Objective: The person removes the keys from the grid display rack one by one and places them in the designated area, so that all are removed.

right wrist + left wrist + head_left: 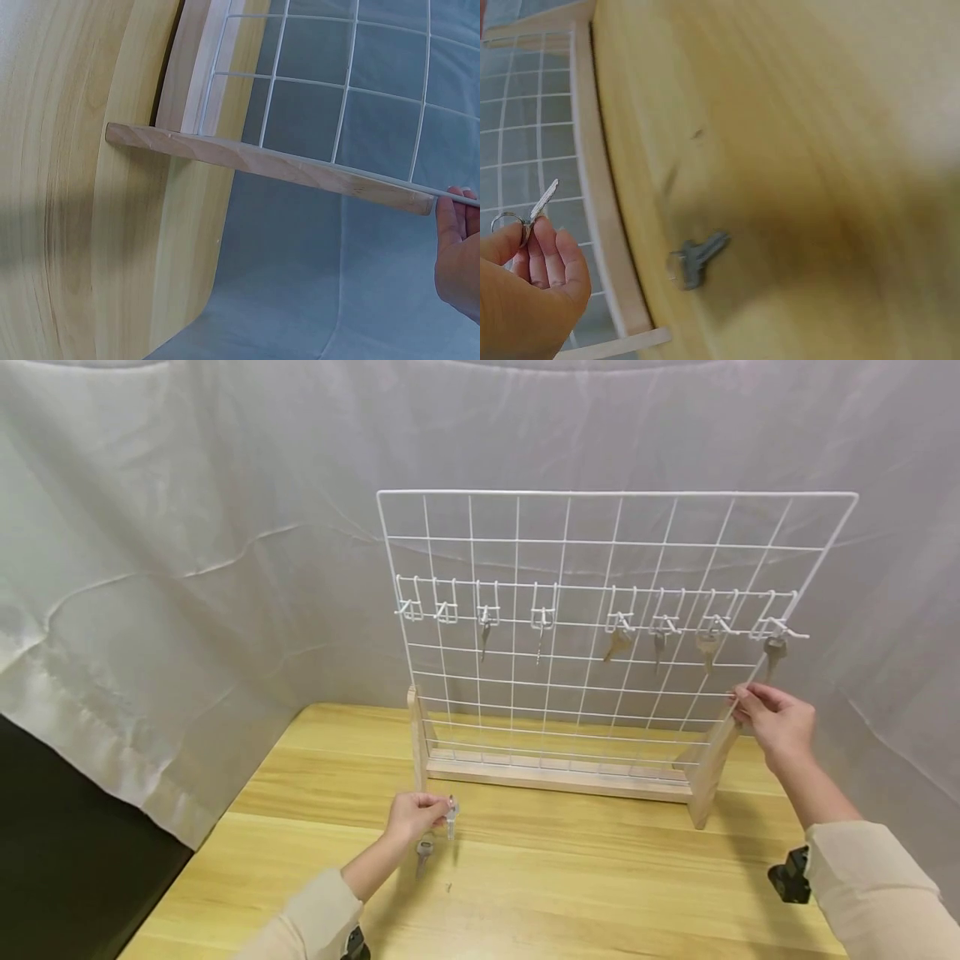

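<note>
Fingers and thumb of our left hand [415, 814] are clamped on a key [452, 814], which juts out at the hand's three o'clock, above the wooden table [600, 877]. From the head we make out little more than its pale outline; the left wrist view gives us the metal ring [507, 214] on it and a toothed blade pointing to one o'clock. At six o'clock from that hand we see a loose key [424, 847] lying on the table; the left wrist view shows a ring on it too, though blurred.

At three o'clock in the head view, our right hand [776, 722] pinches the side wire of the white grid [615, 493]. The right wrist view shows us its fingers meeting that wire just past the upper end of a wooden upright [707, 781], a contact harder to read from the head; it cuts off part of the hand at its own three o'clock edge.

Only from the head do we see the row of eight white hooks [543, 617] across the grid. Six hanging keys [707, 649] fill it from the third hook, counting from the nine o'clock side, to the last, whose key hangs at our right hand's twelve o'clock.
</note>
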Tool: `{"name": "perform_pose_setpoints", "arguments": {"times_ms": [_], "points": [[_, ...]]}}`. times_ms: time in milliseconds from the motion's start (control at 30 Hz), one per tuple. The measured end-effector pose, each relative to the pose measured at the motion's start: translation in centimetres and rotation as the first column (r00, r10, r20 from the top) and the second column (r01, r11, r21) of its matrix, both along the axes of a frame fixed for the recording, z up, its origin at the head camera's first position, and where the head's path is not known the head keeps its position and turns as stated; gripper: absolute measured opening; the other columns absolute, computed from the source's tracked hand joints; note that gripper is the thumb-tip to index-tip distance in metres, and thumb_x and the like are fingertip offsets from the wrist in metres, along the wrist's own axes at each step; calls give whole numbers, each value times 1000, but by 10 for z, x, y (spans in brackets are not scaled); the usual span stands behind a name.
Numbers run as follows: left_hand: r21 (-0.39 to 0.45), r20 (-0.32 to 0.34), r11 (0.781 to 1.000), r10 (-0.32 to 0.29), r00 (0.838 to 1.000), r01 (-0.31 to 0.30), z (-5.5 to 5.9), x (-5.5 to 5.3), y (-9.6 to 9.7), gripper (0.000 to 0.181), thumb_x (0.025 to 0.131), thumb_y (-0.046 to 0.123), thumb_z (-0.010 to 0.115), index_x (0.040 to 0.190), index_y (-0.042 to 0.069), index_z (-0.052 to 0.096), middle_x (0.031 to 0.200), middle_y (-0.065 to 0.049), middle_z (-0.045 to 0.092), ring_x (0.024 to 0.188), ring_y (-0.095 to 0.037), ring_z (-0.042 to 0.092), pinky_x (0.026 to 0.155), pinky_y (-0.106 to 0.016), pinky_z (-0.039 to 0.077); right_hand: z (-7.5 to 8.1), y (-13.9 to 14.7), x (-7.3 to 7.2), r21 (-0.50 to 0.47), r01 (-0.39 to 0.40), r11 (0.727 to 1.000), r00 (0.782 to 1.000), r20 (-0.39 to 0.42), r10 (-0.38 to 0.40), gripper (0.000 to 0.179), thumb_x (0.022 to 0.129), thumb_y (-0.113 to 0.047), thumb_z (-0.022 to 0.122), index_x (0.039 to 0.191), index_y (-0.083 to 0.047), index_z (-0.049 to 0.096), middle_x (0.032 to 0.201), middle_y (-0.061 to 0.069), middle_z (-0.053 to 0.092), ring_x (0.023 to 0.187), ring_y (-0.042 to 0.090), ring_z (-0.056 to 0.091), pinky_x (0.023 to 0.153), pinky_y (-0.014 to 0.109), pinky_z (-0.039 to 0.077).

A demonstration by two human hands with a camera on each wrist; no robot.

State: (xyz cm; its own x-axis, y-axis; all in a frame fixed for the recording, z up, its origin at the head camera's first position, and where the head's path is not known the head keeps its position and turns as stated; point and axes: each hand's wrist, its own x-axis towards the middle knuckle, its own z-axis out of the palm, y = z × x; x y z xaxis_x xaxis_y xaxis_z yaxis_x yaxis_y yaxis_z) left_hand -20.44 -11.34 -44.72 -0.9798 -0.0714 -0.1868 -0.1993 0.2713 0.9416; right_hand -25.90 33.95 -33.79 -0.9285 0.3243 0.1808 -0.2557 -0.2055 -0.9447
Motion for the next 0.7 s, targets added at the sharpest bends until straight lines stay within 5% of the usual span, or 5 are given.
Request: {"name": "perform_pose_setpoints", "arguments": {"times_ms": [433,700], "points": [[-80,-24,996,-52,998,50,-44,14,1,12,81,2,66,83,-10,68,78,-19,70,53,-7,59,56,-25,57,1,0,-1,1,9,1000,999,35,-9,26,86,-1,60,71,-20,70,65,-9,70,59,0,66,59,12,54],[-152,-62,985,-95,993,85,-51,18,1,9,80,-2,65,76,-9,68,69,-15,69,49,-6,56,51,-24,56,1,0,-2,-40,18,999,999,27,-16,27,86,2,60,69,-17,70,63,-7,70,56,2,66,57,13,54]]}}
